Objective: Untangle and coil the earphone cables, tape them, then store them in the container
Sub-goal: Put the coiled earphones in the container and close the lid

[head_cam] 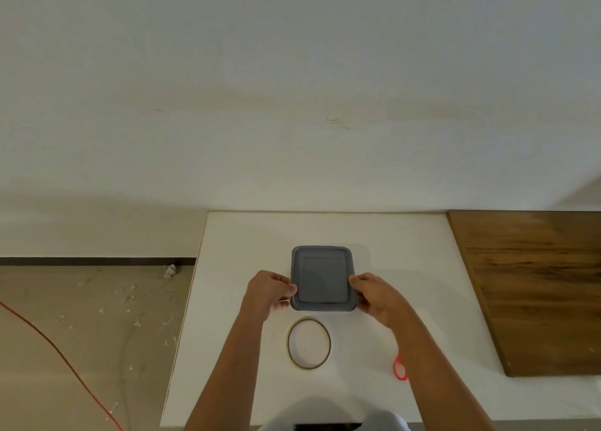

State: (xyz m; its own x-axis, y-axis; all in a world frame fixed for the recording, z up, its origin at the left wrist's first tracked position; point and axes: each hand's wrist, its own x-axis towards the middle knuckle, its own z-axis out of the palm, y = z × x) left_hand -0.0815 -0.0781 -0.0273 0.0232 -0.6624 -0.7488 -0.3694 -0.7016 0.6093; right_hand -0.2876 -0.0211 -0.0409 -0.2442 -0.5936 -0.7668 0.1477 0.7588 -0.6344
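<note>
**Container** (320, 251): grey, square with rounded corners, sitting on the white table (406, 268) about midway across and nearer the far edge than the near one. Its lid (322, 281) is on and lies flat. The lid is opaque, so what is inside cannot be told.

**Your left hand** (268, 292): at the container's left side near the front corner. The fingers are curled round the edge and the thumb tip lies on the lid's rim. It has hold of the container.

**Your right hand** (377, 295): mirrored on the right side. The thumb is on the rim and the fingers are bent against the side wall, gripping the same container. Both forearms reach in from the near edge of the table.

**Tape roll** (288, 343): a thin ring lying flat on the table, just in front of the container and apart from it, between your two forearms.

**Red loop** (395, 367): small, on the table near the front right, partly hidden under your right forearm. What it belongs to cannot be told.

**Wooden board** (536, 284): dark brown, lying on the right-hand part of the table, well apart from the container.

**Floor** (81, 300): to the left of the table, with a red cable (61, 354) running diagonally across it and pale scraps (170, 270) scattered about.

**Wall** (292, 89): plain and pale, behind the table.
</note>
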